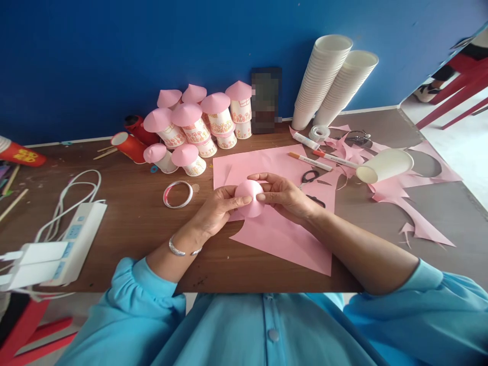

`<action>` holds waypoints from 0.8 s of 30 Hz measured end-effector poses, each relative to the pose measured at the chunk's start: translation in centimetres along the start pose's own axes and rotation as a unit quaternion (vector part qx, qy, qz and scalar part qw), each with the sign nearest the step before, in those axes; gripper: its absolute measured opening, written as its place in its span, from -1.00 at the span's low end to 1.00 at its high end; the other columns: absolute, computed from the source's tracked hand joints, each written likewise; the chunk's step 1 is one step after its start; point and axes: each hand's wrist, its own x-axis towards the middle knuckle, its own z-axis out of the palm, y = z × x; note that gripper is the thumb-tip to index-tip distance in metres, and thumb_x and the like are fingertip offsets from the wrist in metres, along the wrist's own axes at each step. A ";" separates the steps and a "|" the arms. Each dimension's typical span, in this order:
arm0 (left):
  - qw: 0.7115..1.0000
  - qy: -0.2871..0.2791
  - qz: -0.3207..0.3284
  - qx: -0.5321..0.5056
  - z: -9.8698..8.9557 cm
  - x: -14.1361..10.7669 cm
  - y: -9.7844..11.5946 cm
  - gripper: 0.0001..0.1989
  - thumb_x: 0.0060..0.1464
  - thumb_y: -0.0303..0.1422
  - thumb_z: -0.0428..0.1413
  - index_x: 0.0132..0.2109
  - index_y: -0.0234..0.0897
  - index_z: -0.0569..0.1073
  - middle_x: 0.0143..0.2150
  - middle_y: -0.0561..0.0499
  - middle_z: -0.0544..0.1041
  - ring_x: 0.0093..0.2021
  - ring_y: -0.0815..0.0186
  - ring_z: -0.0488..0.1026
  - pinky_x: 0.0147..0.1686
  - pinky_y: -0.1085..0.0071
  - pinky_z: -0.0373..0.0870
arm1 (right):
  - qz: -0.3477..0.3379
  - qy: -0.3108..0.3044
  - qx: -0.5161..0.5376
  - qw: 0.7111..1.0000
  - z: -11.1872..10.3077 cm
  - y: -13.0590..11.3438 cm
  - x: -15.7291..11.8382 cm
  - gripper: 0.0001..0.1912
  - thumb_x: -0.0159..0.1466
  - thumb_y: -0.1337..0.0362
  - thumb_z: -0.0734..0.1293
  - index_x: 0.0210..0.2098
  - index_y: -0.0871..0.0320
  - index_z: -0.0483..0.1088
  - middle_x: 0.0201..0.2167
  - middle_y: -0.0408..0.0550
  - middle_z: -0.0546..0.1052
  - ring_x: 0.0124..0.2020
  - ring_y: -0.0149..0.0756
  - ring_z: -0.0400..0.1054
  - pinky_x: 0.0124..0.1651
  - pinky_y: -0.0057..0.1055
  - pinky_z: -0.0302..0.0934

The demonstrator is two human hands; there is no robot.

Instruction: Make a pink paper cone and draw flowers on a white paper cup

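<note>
Between my two hands is a small pink paper cone (249, 201), held above the table with its point towards me. My left hand (219, 208) grips its left side, thumb on top and fingers underneath. On the right edge, my right hand (287, 198) pinches the paper between thumb and fingers. Pink paper sheets (290, 246) with cut edges lie beneath the hands. Black-handled scissors (310, 176) rest on the paper, partly hidden by my right hand. Several decorated paper cups with pink cone roofs (186, 116) stand together at the back left.
Two tall stacks of white paper cups (324, 76) lean by the blue wall. Markers (310, 161), a tape roll (319, 133), paper scraps (423, 218) and a lying cup (387, 165) are at right. A double-sided tape ring (178, 194) and a power strip (82, 244) lie left.
</note>
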 end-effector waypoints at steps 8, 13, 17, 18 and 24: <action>0.999 -0.007 -0.018 -0.030 -0.8 -0.3 -0.7 -0.57 -0.12 -0.20 0.44 -0.10 -0.34 0.68 -0.24 -0.09 0.67 -0.20 0.21 0.54 -0.12 0.27 0.49 | 0.007 0.017 0.009 1.000 -0.1 0.5 0.1 -0.44 0.01 0.33 0.64 -0.01 0.12 0.49 -0.26 -0.12 0.67 -0.26 -0.36 0.54 -0.13 -0.44 0.41; 0.999 -0.004 -0.017 -0.044 -0.9 -0.4 -0.9 -0.57 -0.11 -0.14 0.43 -0.15 -0.35 0.66 -0.26 -0.09 0.66 -0.23 0.23 0.53 -0.15 0.27 0.51 | 0.009 0.012 0.012 1.000 -0.1 0.6 0.0 -0.45 0.02 0.32 0.64 -0.01 0.12 0.49 -0.30 -0.15 0.66 -0.30 -0.39 0.52 -0.15 -0.47 0.39; 0.999 0.023 -0.020 -0.034 -0.7 -0.3 -1.1 -0.63 -0.20 -0.21 0.48 -0.29 -0.37 0.63 -0.31 -0.07 0.65 -0.25 0.23 0.55 -0.14 0.27 0.50 | 0.014 0.019 0.011 1.000 0.0 0.6 0.0 -0.45 0.02 0.32 0.64 -0.02 0.11 0.50 -0.29 -0.14 0.66 -0.29 -0.37 0.52 -0.15 -0.44 0.38; 0.999 0.029 -0.021 -0.033 -0.6 -0.3 -1.1 -0.63 -0.20 -0.21 0.48 -0.32 -0.38 0.62 -0.33 -0.07 0.65 -0.25 0.23 0.55 -0.14 0.27 0.50 | 0.015 0.019 0.011 1.000 0.0 0.6 0.0 -0.45 0.01 0.32 0.64 -0.02 0.11 0.50 -0.30 -0.15 0.66 -0.30 -0.38 0.51 -0.16 -0.45 0.38; 0.999 0.013 -0.011 -0.047 -1.1 -0.4 -1.1 -0.63 -0.11 -0.16 0.44 -0.24 -0.36 0.63 -0.31 -0.05 0.62 -0.26 0.25 0.53 -0.18 0.28 0.52 | 0.013 0.019 0.007 1.000 -0.3 0.6 0.0 -0.45 0.02 0.30 0.63 -0.01 0.10 0.50 -0.27 -0.15 0.65 -0.28 -0.38 0.51 -0.13 -0.43 0.38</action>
